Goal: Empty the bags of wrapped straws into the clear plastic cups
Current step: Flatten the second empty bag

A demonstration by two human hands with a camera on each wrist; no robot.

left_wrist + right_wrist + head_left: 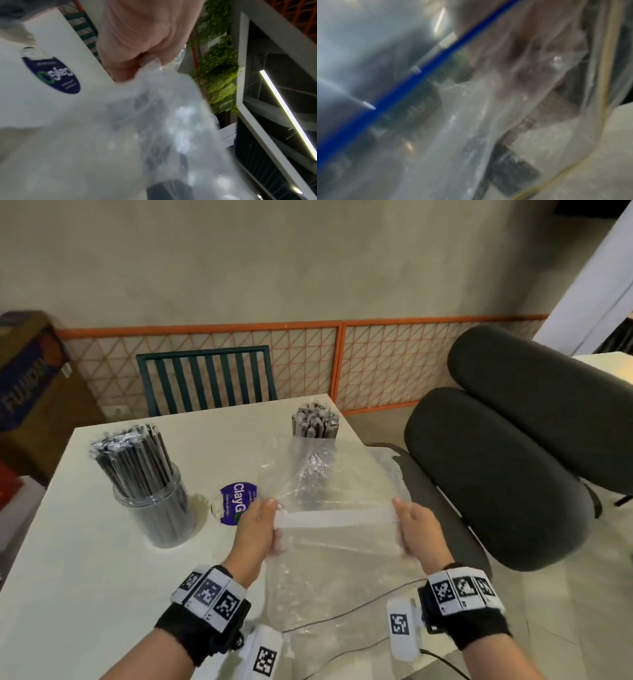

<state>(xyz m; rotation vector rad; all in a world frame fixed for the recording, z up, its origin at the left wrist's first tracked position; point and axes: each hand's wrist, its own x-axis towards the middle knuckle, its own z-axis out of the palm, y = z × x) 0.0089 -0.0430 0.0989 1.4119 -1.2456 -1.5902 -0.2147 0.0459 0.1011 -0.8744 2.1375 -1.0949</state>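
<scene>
- The clear plastic bag [329, 508] is up in the air over the near right part of the desk [68, 559], stretched flat between both hands, with its long side running away from the person toward the far cup.
- Left hand [257, 529] pinches the bag's left edge, right hand [416, 530] pinches the right edge, both about level and well apart, so the bag is pulled wide between them.
- Bag looks pretty much empty, just crinkly film; the right wrist view is too blurry to tell more.
- Far cup [313, 446] is seen through the bag, with short wrapped straws [315, 419] standing upright in it.
- Left cup [159, 508] stands off to the left, packed with long dark wrapped straws [133, 457] leaning up and left.
- A round purple sticker [233, 503] lies on the desk between the left cup and the left hand.
</scene>
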